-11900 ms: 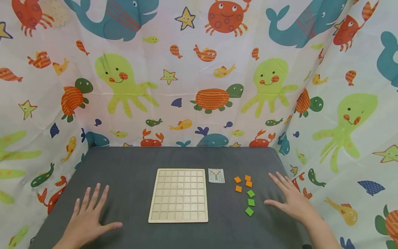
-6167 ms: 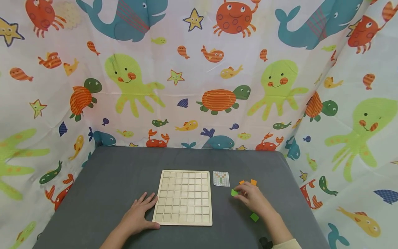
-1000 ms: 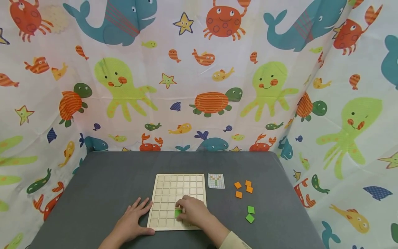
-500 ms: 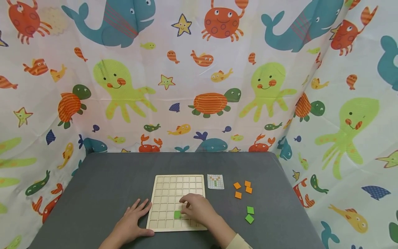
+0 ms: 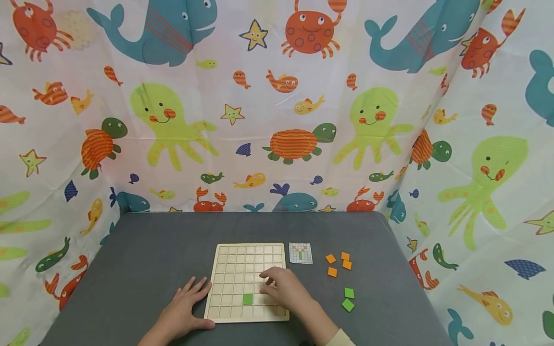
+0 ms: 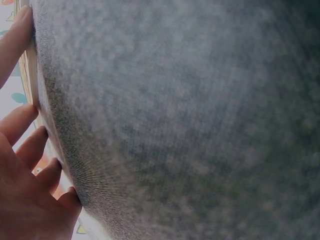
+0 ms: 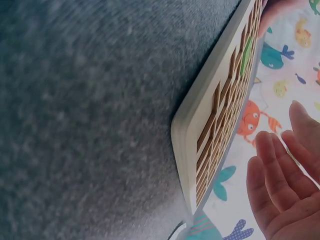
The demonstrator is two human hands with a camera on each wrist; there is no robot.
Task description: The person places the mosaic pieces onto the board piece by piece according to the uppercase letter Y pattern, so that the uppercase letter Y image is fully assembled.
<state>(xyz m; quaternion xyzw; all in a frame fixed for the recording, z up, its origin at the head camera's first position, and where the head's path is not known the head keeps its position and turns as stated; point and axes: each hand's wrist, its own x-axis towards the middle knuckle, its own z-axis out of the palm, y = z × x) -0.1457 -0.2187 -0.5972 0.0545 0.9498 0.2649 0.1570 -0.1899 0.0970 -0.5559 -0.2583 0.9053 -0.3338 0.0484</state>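
A light wooden grid board (image 5: 229, 274) lies flat on the dark grey table. One green square tile (image 5: 247, 299) sits in a cell near the middle of its second row from the front; the right wrist view also shows this green tile (image 7: 246, 56). My left hand (image 5: 183, 305) rests at the board's left front corner, fingers spread, thumb along the front edge. In the left wrist view the left hand's fingers (image 6: 31, 147) touch the board's side. My right hand (image 5: 283, 290) hovers over the board's right half, fingers loosely bent, holding nothing; the right wrist view shows it apart from the board.
Right of the board lies a small printed pattern card (image 5: 300, 253). Several orange tiles (image 5: 332, 272) lie beyond it, with two green tiles (image 5: 349, 293) nearer the front. A curtain (image 5: 259, 110) with sea animals hangs behind and beside the table (image 5: 164, 240).
My right hand took a green tile from the right, set it into the board and let it go. It has since drawn back rightward. My left hand came to the board's corner and stays there.
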